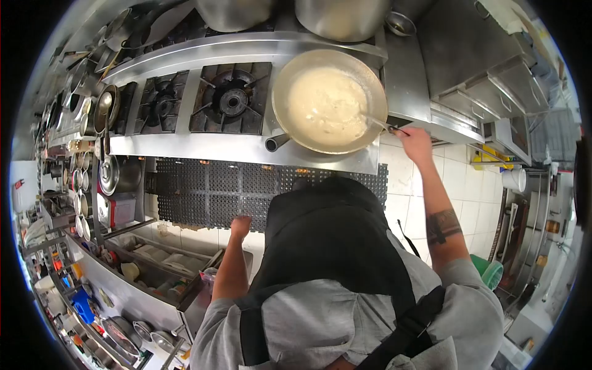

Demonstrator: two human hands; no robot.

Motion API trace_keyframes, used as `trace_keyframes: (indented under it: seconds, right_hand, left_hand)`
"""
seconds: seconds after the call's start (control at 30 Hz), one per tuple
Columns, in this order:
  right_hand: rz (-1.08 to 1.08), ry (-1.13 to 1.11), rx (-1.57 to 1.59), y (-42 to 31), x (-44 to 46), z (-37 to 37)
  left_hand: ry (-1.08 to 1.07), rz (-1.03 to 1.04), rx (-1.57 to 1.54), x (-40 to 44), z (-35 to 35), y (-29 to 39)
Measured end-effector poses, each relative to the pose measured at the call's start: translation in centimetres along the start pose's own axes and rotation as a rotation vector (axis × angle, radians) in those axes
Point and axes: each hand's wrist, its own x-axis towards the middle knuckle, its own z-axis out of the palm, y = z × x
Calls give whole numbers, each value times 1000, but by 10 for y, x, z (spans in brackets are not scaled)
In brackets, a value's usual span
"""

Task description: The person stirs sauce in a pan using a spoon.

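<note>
Pan, wide, round and pale metal, sits at the right end of the steel stove, and in it is a creamy, pale, thick mixture, its surface streaked and lumpy! Over on the right, the right hand is closed around the dark handle of a slim metal utensil, just outside the pan's right rim, and the utensil's far end dips into the mixture near that side. The pan's thick, dark-tipped handle juts over the stove's front edge, pointing front-left, no hand on it.

And the left hand? Well apart from the pan, low over the black perforated floor mat, fingers curled in, nothing visible in its grip.

Left of the pan, two black grate burners stand side by side. Behind it, two big steel pots, with a small metal bowl to their right.
</note>
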Motion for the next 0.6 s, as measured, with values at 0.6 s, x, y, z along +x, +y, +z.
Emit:
trace_keyframes:
  seconds: [0.6]
  right_hand:
    - [-547,172,-194,30,81,-63]
  left_hand:
    - [221,-694,-995,-115,73,190]
